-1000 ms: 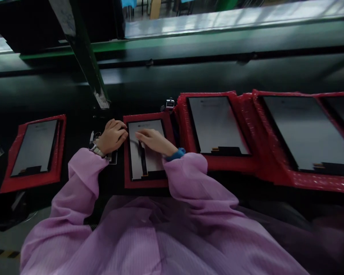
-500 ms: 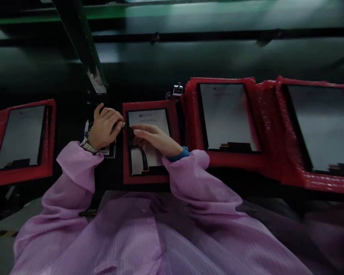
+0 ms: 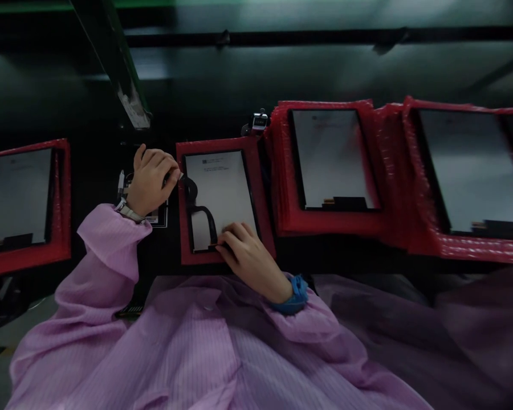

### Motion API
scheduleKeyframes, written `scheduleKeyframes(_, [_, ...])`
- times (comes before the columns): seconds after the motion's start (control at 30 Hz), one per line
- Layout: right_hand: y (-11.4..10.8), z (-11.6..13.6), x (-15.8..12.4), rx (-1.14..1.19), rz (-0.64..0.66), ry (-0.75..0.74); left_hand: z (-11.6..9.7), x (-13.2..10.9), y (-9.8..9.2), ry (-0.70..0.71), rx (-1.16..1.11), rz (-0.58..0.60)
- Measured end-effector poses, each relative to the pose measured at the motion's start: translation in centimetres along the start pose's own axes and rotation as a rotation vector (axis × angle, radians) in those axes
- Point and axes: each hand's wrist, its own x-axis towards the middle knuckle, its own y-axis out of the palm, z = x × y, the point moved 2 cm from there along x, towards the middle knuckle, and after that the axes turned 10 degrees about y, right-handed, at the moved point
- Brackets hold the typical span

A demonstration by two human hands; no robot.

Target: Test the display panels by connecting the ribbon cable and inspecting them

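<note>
Pinching the free end of the black flex cable [image 3: 192, 191] between thumb and forefinger, the left hand [image 3: 151, 179] holds it at the display panel's [image 3: 224, 188] 10 o'clock corner. The right hand [image 3: 250, 259] presses curled fingertips on the panel's 6 o'clock edge, where the cable roots; whether they grip anything I cannot tell. The panel lies in a red tray [image 3: 263, 216]. The cable looks thin, light and easily creased, best held by its tip; the panel looks fragile, best held by its edges.
</note>
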Motion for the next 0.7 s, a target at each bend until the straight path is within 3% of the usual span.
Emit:
scheduleKeyframes(0.13, [0.5,0.3,0.1,-0.078,-0.007,-0.001,-0.2,0.0,-0.1,0.014,0.003,-0.021])
scheduleKeyframes(0.5, [0.1,0.9,1.7,-0.144,0.146,0.041,0.1,-0.2,0.0,0.001,0.022,-0.036])
scheduleKeyframes(0.7, [0.3,0.6,1.7,-0.109,0.124,0.012,0.3,-0.3,0.1,0.005,0.011,-0.055])
